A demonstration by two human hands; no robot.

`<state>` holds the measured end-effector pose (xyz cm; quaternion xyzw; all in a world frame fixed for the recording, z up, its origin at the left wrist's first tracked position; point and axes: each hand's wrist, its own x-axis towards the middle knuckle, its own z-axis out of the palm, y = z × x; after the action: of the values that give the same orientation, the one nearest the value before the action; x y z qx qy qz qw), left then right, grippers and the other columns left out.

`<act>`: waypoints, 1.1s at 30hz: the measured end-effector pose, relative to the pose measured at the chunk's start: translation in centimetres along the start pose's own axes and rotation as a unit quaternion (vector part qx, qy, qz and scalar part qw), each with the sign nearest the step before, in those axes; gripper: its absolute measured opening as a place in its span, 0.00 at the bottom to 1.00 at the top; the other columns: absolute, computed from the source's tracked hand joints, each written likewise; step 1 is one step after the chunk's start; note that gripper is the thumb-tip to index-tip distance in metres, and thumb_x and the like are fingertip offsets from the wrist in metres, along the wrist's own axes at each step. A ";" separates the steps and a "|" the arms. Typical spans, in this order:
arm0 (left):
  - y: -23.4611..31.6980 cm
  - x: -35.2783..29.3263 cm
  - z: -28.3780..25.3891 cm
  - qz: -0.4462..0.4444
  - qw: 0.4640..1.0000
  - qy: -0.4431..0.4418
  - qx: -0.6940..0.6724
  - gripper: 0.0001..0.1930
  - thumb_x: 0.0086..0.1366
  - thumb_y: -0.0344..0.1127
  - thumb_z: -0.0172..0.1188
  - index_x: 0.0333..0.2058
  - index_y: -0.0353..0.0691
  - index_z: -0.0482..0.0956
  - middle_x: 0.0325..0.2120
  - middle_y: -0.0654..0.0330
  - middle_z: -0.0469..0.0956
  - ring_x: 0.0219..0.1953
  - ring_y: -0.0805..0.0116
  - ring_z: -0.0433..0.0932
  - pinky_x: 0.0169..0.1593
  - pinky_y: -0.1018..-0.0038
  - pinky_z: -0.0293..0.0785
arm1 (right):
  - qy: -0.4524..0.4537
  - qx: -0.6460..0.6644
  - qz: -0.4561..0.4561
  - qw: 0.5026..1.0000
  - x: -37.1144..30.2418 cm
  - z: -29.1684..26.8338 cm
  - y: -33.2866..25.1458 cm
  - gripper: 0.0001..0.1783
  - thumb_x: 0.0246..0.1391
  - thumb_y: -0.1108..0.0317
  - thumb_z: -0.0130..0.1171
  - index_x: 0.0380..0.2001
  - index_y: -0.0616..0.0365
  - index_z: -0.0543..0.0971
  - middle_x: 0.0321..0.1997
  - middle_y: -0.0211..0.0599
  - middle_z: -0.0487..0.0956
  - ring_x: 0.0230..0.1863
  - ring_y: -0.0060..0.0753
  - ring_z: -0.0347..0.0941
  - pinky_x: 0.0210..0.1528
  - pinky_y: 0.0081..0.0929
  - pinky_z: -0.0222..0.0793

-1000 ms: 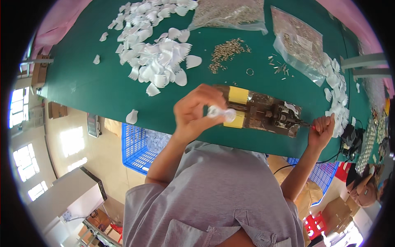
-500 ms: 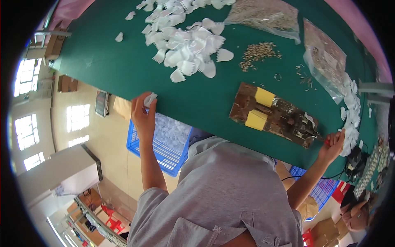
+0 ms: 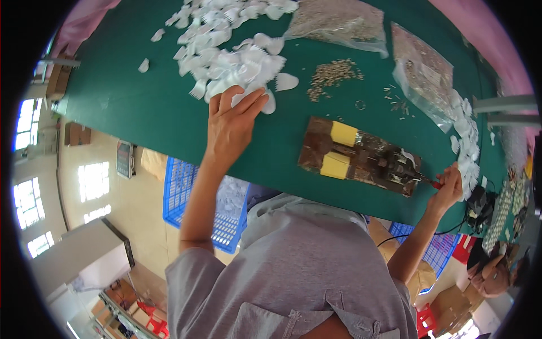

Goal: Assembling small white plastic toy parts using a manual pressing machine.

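Note:
My left hand (image 3: 232, 124) reaches over the green table (image 3: 271, 147) with its fingers stretched out at the near edge of a heap of white toothed plastic pieces (image 3: 243, 65). Its thumb is hidden, and nothing shows in its grasp. To the right, my right hand (image 3: 449, 186) is closed round the red handle (image 3: 436, 184) of a metal lever clamp (image 3: 402, 167). That clamp is mounted on a worn brown board (image 3: 316, 141) with two yellow pads (image 3: 344, 134). A white piece (image 3: 407, 156) shows on the clamp.
Small metal bits (image 3: 333, 76) lie beyond the board, near a metal ring (image 3: 360, 105). Behind are two clear bags (image 3: 339, 24) of similar bits. More white pieces (image 3: 466, 135) lie far right. Below the table edge stands a blue basket (image 3: 174, 195) of white pieces.
My left hand has moved from above the blue basket, up and right to the heap; the white piece it held is gone from it. My right hand stays on the handle. The view has shifted slightly.

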<state>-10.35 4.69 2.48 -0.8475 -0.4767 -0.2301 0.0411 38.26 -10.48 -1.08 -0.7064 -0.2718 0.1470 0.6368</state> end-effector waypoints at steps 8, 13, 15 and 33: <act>-1.8 3.1 0.5 0.225 0.964 -0.138 0.033 0.15 0.59 0.31 0.66 0.46 0.38 0.83 0.48 0.61 0.84 0.55 0.63 0.74 0.60 0.64 0.69 | -0.202 -0.185 -0.153 0.950 -0.8 7.3 -6.5 0.11 0.68 0.64 0.66 0.34 0.61 0.83 0.31 0.28 0.82 0.30 0.16 0.74 0.33 0.21 0.72; -0.8 2.7 2.8 0.189 0.981 -0.041 0.031 0.10 0.61 0.30 0.70 0.40 0.36 0.84 0.39 0.58 0.85 0.49 0.61 0.78 0.52 0.64 0.75 | -0.475 -0.275 -0.242 0.800 -0.6 15.8 -7.4 0.06 0.59 0.68 0.67 0.37 0.56 0.81 0.38 0.35 0.83 0.36 0.39 0.82 0.40 0.35 0.77; 1.3 2.7 1.7 0.132 0.988 -0.018 -0.074 0.08 0.61 0.27 0.69 0.39 0.36 0.84 0.37 0.58 0.85 0.46 0.60 0.79 0.48 0.64 0.77 | -0.483 -0.280 -0.268 0.785 0.6 18.2 -5.5 0.07 0.59 0.69 0.67 0.38 0.57 0.81 0.37 0.35 0.82 0.35 0.36 0.82 0.40 0.33 0.77; 12.3 -0.3 1.5 0.151 0.982 -0.026 -0.107 0.14 0.51 0.26 0.64 0.39 0.35 0.83 0.32 0.59 0.70 0.38 0.60 0.73 0.40 0.64 0.70 | -0.333 -0.286 -0.269 0.857 3.1 9.4 -7.0 0.08 0.59 0.71 0.68 0.42 0.54 0.86 0.40 0.34 0.86 0.38 0.33 0.85 0.40 0.29 0.80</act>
<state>0.23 -1.74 2.85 -0.9150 -0.3165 -0.2486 -0.0278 34.14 -0.68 4.85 -0.6653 -0.6776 0.1122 0.2928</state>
